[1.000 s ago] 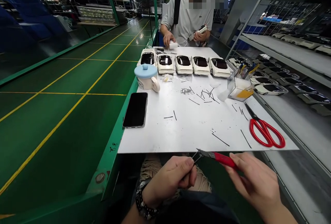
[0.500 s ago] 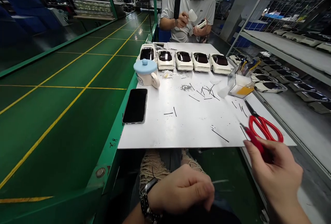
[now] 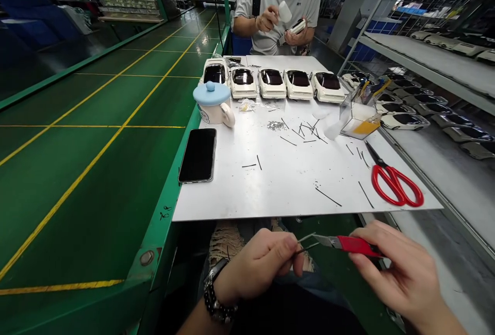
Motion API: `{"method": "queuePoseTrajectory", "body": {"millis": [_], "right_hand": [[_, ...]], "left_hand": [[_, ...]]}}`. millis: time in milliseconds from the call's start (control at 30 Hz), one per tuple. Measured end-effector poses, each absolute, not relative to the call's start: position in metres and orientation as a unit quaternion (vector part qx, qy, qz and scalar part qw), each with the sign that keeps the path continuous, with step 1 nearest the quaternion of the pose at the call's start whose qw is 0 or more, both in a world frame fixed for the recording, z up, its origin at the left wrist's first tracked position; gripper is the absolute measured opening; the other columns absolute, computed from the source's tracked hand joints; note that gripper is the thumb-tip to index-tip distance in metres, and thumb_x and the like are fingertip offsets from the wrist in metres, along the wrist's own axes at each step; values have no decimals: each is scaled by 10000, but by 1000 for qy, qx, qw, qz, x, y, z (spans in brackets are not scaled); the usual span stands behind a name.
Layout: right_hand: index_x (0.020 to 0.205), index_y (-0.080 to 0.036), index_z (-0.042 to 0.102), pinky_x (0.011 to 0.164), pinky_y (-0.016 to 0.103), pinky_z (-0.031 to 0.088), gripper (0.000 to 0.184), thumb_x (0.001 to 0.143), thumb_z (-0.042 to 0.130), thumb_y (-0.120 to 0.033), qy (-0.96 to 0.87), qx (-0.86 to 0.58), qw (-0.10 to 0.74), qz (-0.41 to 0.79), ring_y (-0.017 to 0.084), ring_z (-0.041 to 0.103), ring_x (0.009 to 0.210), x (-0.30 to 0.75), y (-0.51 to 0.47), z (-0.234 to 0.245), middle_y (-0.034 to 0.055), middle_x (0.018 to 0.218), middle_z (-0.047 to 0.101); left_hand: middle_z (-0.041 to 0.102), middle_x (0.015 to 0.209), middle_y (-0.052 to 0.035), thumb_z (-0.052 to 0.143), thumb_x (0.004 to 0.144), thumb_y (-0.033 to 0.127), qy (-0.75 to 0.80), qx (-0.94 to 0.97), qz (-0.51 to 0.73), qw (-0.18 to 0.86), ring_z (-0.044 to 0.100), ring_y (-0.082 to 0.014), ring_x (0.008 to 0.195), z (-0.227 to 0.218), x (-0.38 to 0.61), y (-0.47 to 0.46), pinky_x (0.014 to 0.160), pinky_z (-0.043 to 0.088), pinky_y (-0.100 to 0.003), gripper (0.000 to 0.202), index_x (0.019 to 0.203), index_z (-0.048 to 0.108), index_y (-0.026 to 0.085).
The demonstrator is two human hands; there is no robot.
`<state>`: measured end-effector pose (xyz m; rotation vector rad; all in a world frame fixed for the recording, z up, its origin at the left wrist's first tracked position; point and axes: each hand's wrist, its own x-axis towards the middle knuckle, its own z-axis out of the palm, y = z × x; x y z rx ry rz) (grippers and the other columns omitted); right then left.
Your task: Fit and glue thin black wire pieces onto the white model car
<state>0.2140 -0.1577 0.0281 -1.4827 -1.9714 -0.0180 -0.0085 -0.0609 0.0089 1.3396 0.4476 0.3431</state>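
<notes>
from where I'm standing, left hand (image 3: pixel 266 256) pinches a thin dark strip (image 3: pixel 308 248) just off the near edge of the flat white tabletop (image 3: pixel 240 198), right hand (image 3: pixel 398 268) grips a red-handled metal-bladed knife (image 3: pixel 358 245), I'd go light, pinching fingertips well back

The white desk (image 3: pixel 216 201) carries a row of five model cars (image 3: pixel 273 87), a lidded mug (image 3: pixel 211 106), a phone (image 3: pixel 198 155), scattered black strips (image 3: pixel 328 197), a clear holder (image 3: pixel 359 118) and red-handled scissors (image 3: pixel 381 163)
</notes>
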Motion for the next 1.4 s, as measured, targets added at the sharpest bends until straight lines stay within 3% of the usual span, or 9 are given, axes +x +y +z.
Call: {"method": "queuePoseTrajectory", "body": {"millis": [200, 567, 767, 967, 1067, 1300, 1400], "right_hand": [[896, -162, 543, 530, 247, 356, 121, 817, 624, -206, -763, -578, 285, -54, 114, 449, 566, 216, -158, 22, 12, 661, 520], [875, -168, 546, 535, 235, 351, 117, 825, 631, -231, -733, -601, 301, -102, 108, 437, 551, 213, -157, 17, -3, 625, 509], [737, -201, 582, 429, 225, 299, 313, 875, 550, -480, -544, -787, 249, -150, 104, 448, 455, 219, -149, 6, -26, 515, 491], [817, -192, 576, 498, 205, 389, 110, 876, 580, -285, -662, -671, 331, -44, 91, 491, 534, 214, -155, 18, -3, 664, 582], [851, -182, 543, 494, 223, 384, 31, 863, 564, -200, -697, -617, 365, -10, 106, 474, 559, 208, -157, 25, 13, 670, 557], [885, -150, 529, 504, 260, 333, 101, 821, 607, -159, -736, -580, 351, -14, 119, 413, 574, 201, -157, 24, 24, 644, 498], [888, -130, 537, 515, 262, 324, 129, 807, 638, -142, -737, -581, 343, -33, 116, 401, 584, 201, -157, 21, 31, 643, 496]], "left_hand": [[608, 698, -11, 473, 940, 385, 287, 730, 280, 554, 531, -100, 647, 9, -9, -60, 633, 383, -207, 322, 788, 635, 152], [615, 613, -31, 515, 922, 241, 277, 805, 343, 398, 512, -112, 564, 11, -9, -61, 601, 383, -238, 245, 757, 668, 143], [593, 587, -11, 558, 896, 215, 222, 807, 386, 387, 449, -106, 562, 14, -12, -64, 614, 383, -252, 166, 770, 642, 148], [619, 621, -10, 595, 880, 208, 263, 795, 384, 389, 474, -103, 576, 10, -9, -65, 630, 398, -256, 108, 813, 661, 153], [628, 641, -19, 612, 870, 199, 273, 792, 386, 386, 492, -107, 596, 7, -9, -63, 639, 398, -257, 85, 841, 669, 143], [636, 733, -36, 530, 904, 167, 251, 801, 408, 358, 537, -133, 691, 6, -11, -62, 686, 433, -271, 195, 1043, 666, 149], [608, 703, -34, 488, 911, 153, 256, 794, 411, 368, 514, -134, 677, 6, -11, -62, 659, 417, -271, 185, 947, 669, 147]]}}
